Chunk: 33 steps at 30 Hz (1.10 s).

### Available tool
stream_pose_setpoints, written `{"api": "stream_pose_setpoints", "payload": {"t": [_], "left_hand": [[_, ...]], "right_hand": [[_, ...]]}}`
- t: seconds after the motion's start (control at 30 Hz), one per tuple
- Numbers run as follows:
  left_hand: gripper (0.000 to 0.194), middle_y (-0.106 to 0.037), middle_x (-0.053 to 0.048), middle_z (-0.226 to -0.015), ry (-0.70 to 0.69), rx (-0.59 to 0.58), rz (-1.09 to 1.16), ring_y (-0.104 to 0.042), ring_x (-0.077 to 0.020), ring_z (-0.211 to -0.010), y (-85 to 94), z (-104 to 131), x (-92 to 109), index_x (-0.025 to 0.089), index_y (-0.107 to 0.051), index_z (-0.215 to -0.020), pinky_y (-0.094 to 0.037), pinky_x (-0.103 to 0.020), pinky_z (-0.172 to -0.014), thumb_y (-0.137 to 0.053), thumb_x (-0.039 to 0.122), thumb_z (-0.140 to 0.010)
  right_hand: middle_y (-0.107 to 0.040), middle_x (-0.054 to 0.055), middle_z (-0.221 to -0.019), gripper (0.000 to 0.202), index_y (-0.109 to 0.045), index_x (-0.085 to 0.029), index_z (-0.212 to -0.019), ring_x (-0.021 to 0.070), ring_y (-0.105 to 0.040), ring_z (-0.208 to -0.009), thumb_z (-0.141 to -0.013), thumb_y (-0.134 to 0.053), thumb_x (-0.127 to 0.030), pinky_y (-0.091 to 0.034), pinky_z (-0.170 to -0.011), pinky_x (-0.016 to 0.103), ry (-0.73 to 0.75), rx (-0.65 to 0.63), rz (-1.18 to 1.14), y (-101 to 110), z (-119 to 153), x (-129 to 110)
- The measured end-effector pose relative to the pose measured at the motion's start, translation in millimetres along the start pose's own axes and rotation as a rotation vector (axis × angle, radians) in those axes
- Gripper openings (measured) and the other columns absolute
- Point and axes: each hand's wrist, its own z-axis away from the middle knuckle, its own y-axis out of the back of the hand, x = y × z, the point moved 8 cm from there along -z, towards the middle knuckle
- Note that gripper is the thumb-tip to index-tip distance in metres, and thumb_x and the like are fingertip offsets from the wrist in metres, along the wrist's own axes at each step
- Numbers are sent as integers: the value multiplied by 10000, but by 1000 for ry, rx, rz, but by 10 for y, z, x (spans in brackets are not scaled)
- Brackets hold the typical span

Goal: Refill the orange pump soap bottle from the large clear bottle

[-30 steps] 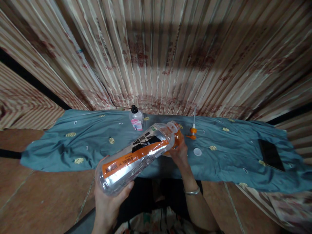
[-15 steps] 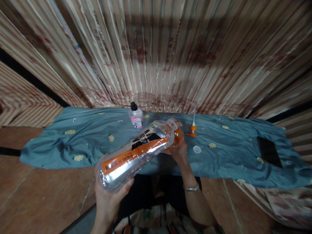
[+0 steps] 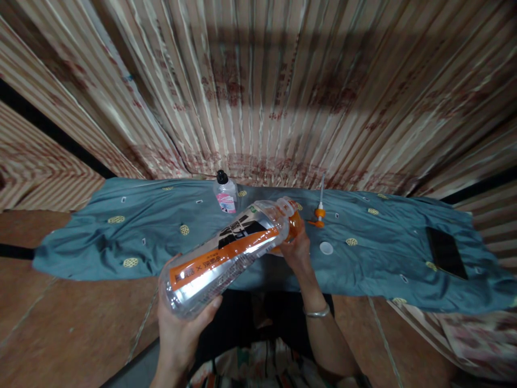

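Note:
My left hand (image 3: 181,323) is wrapped round the base of a large clear plastic drink bottle (image 3: 226,253) with a silver, black and orange label. The bottle lies tilted, its uncapped neck pointing up and right. By that neck, my right hand (image 3: 299,250) is closed on an orange container (image 3: 294,225), mostly hidden behind the bottle and the fingers. Whether liquid passes between the two, I cannot make out. An orange pump dispenser head (image 3: 320,215) with a pale tube lies just beyond my right hand. Near it rests a small white round cap (image 3: 326,248).
A clear bottle with a black top and pink label (image 3: 225,195) stands toward the back of the cloth-covered table (image 3: 92,226). A dark phone (image 3: 446,252) lies at the right. Behind the table hangs a striped curtain (image 3: 258,97).

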Motion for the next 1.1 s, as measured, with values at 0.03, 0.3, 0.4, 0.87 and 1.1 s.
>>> {"api": "stream_pose_setpoints", "payload": {"t": [0.03, 0.3, 0.4, 0.87, 1.1], "left_hand": [[939, -737, -177, -1365, 0, -2, -3, -745, -371, -1261, 23, -16, -24, 174, -611, -1364, -619, -474, -1085, -1040, 415, -565], [1024, -749, -186, -1363, -49, 15, -44, -765, -357, -1226, 98, -44, -71, 145, -599, -1442, -635, -446, -1052, -1044, 418, -560], [982, -753, -192, -1349, -31, 2, -27, -763, -371, -1232, 83, -48, -89, 133, -626, -1403, -634, -453, -1061, -1044, 419, -561], [908, -752, -172, -1323, -62, 39, -37, -755, -368, -1209, 35, -41, 65, 160, -646, -1309, -620, -457, -1050, -1022, 491, -552], [988, -774, -186, -1316, -75, 17, -39, -757, -371, -1206, -2, -81, 122, 131, -630, -1422, -592, -482, -1098, -1000, 500, -584]], "right_hand": [[-826, 155, -1231, 692, -615, -193, -1351, 337, -807, -1138, -747, -811, -468, -667, -943, 433, -3, -1, 1, -3, -3, 8], [-841, 160, -1189, 758, -643, -171, -1341, 366, -815, -1124, -696, -851, -511, -670, -970, 490, -26, 24, -10, -7, -32, 122], [-844, 156, -1192, 759, -631, -169, -1379, 349, -824, -1104, -728, -853, -490, -684, -924, 456, -1, 21, -10, -14, -23, 119], [-843, 152, -1207, 740, -644, -178, -1396, 352, -825, -1138, -749, -893, -439, -692, -964, 475, 69, 43, -2, -1, -22, 170], [-837, 162, -1224, 726, -644, -176, -1368, 351, -827, -1130, -739, -888, -445, -696, -947, 471, 53, 53, 11, -7, -18, 197]]}}
